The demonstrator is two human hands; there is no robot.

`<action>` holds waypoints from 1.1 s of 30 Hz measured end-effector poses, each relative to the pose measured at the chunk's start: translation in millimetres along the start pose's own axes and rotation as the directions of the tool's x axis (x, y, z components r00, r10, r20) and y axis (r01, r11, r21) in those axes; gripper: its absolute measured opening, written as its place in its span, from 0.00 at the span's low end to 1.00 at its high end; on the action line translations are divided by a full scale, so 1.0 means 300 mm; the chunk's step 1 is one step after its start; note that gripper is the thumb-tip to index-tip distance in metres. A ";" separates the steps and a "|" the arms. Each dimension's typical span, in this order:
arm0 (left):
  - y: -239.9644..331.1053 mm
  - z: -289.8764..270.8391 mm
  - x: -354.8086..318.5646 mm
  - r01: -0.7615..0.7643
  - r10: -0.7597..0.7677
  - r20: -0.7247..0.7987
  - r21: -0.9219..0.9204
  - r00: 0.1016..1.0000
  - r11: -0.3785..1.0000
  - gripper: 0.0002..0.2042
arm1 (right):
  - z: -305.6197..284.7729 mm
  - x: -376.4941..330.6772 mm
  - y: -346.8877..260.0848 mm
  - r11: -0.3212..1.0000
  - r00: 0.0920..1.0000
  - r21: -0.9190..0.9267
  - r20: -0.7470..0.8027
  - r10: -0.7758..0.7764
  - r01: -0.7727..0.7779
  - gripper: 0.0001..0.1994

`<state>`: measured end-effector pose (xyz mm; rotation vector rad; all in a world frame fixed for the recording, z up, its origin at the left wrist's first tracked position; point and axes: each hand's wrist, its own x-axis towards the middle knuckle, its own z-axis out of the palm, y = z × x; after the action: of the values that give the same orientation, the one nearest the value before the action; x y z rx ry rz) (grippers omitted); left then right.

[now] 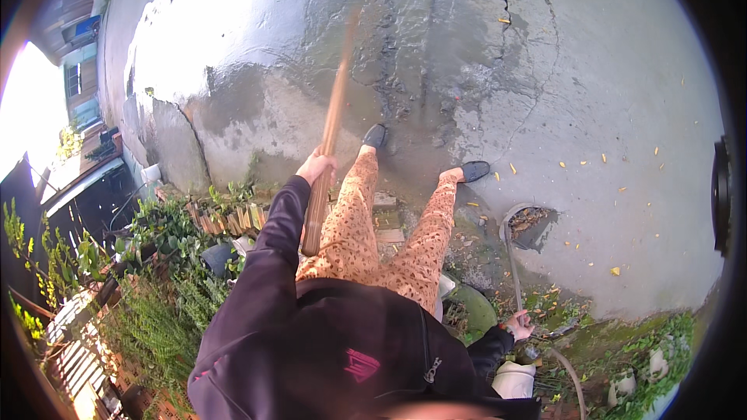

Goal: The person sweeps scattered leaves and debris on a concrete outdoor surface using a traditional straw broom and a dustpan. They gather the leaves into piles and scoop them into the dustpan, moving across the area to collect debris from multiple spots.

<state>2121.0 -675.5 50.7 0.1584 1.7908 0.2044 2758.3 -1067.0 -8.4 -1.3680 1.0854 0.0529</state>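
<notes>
My left hand (317,166) is closed around a long wooden pole (333,128). The pole's thick near end hangs by my left thigh, and its far end reaches over the wet concrete, smeared by motion. What the far end carries, if anything, cannot be made out. Low on the right, my right hand (518,325) is closed on a grey hose (513,268). One stretch of the hose runs up from that hand to a round hole in the concrete (529,225); another curves away toward the lower edge.
Wet, cracked concrete (272,101) spreads ahead, with rubble along the cracks. Green plants (167,303) and a row of bricks (226,218) border the left. A white container (513,379) and a green round lid-like thing (476,307) lie near my right arm. Yellow leaves dot the ground.
</notes>
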 end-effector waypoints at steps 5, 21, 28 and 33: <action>-0.091 0.109 0.210 0.076 -0.076 0.032 -0.010 0.997 0.997 0.22 | -0.052 -0.161 0.018 0.965 0.996 -0.253 0.041 0.074 -0.061 0.21; 0.209 0.478 -0.085 -0.395 0.103 0.622 0.353 0.776 0.848 0.43 | -0.241 -0.168 0.211 0.831 0.890 -0.542 0.307 0.336 -0.127 0.24; 0.683 0.564 0.396 -0.406 0.314 0.316 0.289 0.895 0.867 0.19 | -0.226 -0.470 0.471 0.567 0.585 -0.804 0.377 0.718 -0.177 0.24; 0.456 1.159 0.407 -0.440 0.412 0.209 0.657 0.887 0.612 0.33 | -0.255 -0.493 0.442 0.470 0.683 -0.865 0.237 0.691 -0.175 0.18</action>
<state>2431.4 -497.3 -111.4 1.1431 1.6856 -0.1519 2553.2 -1010.7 0.1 -1.6053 0.8809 1.4675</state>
